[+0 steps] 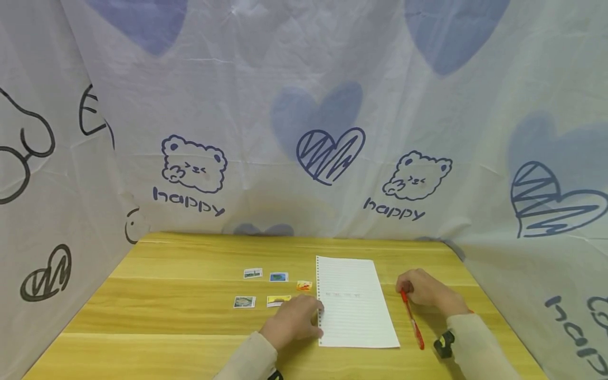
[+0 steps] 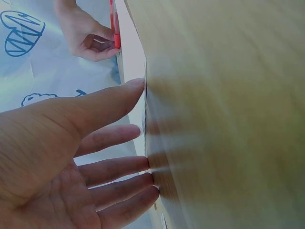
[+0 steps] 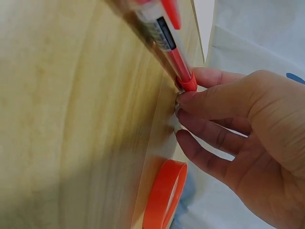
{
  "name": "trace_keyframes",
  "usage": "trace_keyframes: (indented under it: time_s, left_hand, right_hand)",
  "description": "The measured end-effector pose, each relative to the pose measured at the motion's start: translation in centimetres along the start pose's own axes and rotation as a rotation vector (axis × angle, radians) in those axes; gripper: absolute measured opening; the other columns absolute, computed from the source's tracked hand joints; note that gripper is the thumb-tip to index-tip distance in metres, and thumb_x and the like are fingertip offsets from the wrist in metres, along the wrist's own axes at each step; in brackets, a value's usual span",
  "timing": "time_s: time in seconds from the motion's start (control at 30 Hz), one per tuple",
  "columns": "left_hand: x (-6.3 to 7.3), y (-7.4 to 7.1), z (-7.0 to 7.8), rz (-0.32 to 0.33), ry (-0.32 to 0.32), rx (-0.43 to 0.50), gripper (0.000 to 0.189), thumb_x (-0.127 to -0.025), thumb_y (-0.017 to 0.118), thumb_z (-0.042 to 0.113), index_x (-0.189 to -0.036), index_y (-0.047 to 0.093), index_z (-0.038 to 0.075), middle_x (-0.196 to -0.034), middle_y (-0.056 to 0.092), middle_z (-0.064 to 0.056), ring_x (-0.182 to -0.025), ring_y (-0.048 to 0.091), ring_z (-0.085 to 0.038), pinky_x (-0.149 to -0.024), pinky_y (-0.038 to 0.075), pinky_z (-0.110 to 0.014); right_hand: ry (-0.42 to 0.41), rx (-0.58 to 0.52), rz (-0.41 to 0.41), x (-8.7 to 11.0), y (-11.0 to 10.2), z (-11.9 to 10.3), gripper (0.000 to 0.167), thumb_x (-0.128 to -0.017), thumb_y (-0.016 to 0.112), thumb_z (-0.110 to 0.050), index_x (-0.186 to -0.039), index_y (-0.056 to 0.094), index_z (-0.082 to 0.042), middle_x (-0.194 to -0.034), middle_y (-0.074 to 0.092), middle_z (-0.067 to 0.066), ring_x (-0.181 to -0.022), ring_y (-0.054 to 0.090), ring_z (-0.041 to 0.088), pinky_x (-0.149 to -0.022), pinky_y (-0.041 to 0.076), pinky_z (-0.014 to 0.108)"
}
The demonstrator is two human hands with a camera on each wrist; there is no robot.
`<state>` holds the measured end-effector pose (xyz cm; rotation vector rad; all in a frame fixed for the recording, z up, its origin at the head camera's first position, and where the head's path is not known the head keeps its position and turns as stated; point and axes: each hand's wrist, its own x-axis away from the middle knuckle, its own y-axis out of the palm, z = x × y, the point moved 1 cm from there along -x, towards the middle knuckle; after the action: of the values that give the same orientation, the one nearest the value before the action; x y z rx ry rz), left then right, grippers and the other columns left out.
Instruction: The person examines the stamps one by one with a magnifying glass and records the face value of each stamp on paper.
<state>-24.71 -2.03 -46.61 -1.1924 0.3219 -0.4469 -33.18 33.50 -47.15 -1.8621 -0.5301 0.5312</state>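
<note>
A red pen (image 1: 411,319) with a clear barrel lies slanted on the table, right of a lined sheet of paper (image 1: 356,322). My right hand (image 1: 425,289) pinches the pen's far end between thumb and forefinger; in the right wrist view the thumb (image 3: 224,98) is against its red tip. My left hand (image 1: 296,319) rests at the sheet's punched left edge, thumb and fingertips touching down there. In the left wrist view its fingers (image 2: 119,169) are spread and fairly straight, gripping nothing. Faint small marks cross the middle of the sheet.
Several small stamp-like pictures lie left of the sheet, among them a blue one (image 1: 278,277) and a yellow one (image 1: 278,301) partly behind my left hand. An orange ring (image 3: 164,195) stands near my right hand. Printed cloth (image 1: 304,105) walls the table's back and sides.
</note>
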Motion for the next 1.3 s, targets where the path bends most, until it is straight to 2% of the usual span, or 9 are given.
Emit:
trace_keyframes:
  time_s: [0.2, 0.4, 0.53, 0.63, 0.77, 0.87, 1.03, 1.17, 1.3]
  left_hand:
    - [0.0, 0.2, -0.7, 0.027, 0.028, 0.027, 0.048, -0.081, 0.087, 0.030, -0.122, 0.072, 0.011, -0.124, 0.074, -0.005, -0.115, 0.068, -0.025, -0.099, 0.057, -0.041]
    - [-0.3, -1.8, -2.7, 0.126, 0.067, 0.079, 0.044, -0.085, 0.083, 0.020, -0.124, 0.071, 0.004, -0.127, 0.074, -0.012, -0.119, 0.068, -0.032, -0.101, 0.057, -0.046]
    - [0.0, -3.6, -5.6, 0.169, 0.019, 0.145, 0.040, -0.089, 0.080, 0.015, -0.124, 0.070, 0.000, -0.127, 0.072, -0.017, -0.120, 0.067, -0.038, -0.102, 0.055, -0.052]
    - [0.2, -4.6, -8.2, 0.197, -0.057, 0.162, 0.036, -0.090, 0.079, 0.014, -0.122, 0.071, 0.000, -0.126, 0.073, -0.017, -0.119, 0.067, -0.039, -0.100, 0.055, -0.055]
    - [0.5, -5.4, -11.8, 0.219, -0.165, 0.139, 0.032, -0.092, 0.077, 0.015, -0.121, 0.072, 0.003, -0.127, 0.073, -0.016, -0.119, 0.067, -0.039, -0.101, 0.054, -0.056]
    - [0.8, -5.8, -13.8, 0.222, -0.214, 0.126, 0.030, -0.094, 0.074, 0.013, -0.122, 0.072, 0.003, -0.128, 0.072, -0.017, -0.122, 0.065, -0.040, -0.104, 0.053, -0.056]
    - [0.9, -6.1, -15.7, 0.236, -0.226, 0.110, 0.026, -0.093, 0.072, 0.009, -0.118, 0.073, 0.000, -0.126, 0.072, -0.020, -0.123, 0.064, -0.044, -0.106, 0.050, -0.058]
    - [0.8, -6.1, -16.6, 0.237, -0.211, 0.100, 0.024, -0.093, 0.071, 0.008, -0.116, 0.075, 0.000, -0.125, 0.073, -0.021, -0.122, 0.064, -0.045, -0.107, 0.050, -0.059]
    - [0.7, -6.0, -17.4, 0.225, -0.223, 0.122, 0.022, -0.092, 0.071, 0.006, -0.112, 0.076, 0.002, -0.125, 0.073, -0.021, -0.123, 0.063, -0.046, -0.108, 0.048, -0.061]
  right_hand:
    - [0.062, -0.033, 0.008, 0.5, -0.1, 0.1, 0.029, -0.078, 0.066, 0.015, -0.091, 0.075, -0.010, -0.080, 0.068, -0.002, -0.073, 0.054, 0.007, -0.066, 0.050, 0.024]
    - [0.145, -0.019, 0.108, 1.4, -1.2, 0.9, 0.022, -0.085, 0.070, 0.002, -0.105, 0.075, -0.006, -0.088, 0.071, 0.005, -0.079, 0.060, 0.011, -0.070, 0.053, 0.030]
    - [0.154, -0.030, 0.159, 2.7, -2.3, 1.5, 0.021, -0.085, 0.072, 0.000, -0.105, 0.075, -0.004, -0.093, 0.074, 0.009, -0.080, 0.062, 0.011, -0.070, 0.054, 0.030]
    - [0.177, -0.051, 0.182, 3.9, -3.0, 2.1, 0.018, -0.086, 0.073, -0.004, -0.104, 0.075, -0.004, -0.092, 0.073, 0.007, -0.079, 0.061, 0.009, -0.069, 0.054, 0.028]
    - [0.235, -0.051, 0.184, 5.3, -3.6, 2.8, 0.015, -0.088, 0.078, -0.011, -0.102, 0.075, -0.005, -0.091, 0.072, 0.005, -0.076, 0.062, 0.008, -0.067, 0.053, 0.025]
    - [0.256, -0.015, 0.186, 6.1, -3.7, 3.3, 0.015, -0.087, 0.080, -0.012, -0.098, 0.075, -0.003, -0.090, 0.074, 0.008, -0.075, 0.064, 0.013, -0.067, 0.054, 0.026]
    - [0.260, 0.004, 0.185, 7.2, -3.5, 4.0, 0.017, -0.084, 0.080, -0.007, -0.095, 0.071, 0.002, -0.086, 0.072, 0.012, -0.075, 0.067, 0.020, -0.067, 0.056, 0.029]
    - [0.299, -0.021, 0.179, 8.0, -3.5, 4.6, 0.023, -0.081, 0.081, -0.004, -0.096, 0.067, 0.006, -0.084, 0.069, 0.013, -0.075, 0.064, 0.019, -0.066, 0.053, 0.028]
    - [0.349, -0.019, 0.164, 8.6, -3.4, 5.1, 0.025, -0.078, 0.083, -0.006, -0.096, 0.069, 0.005, -0.084, 0.069, 0.008, -0.077, 0.061, 0.014, -0.067, 0.051, 0.026]
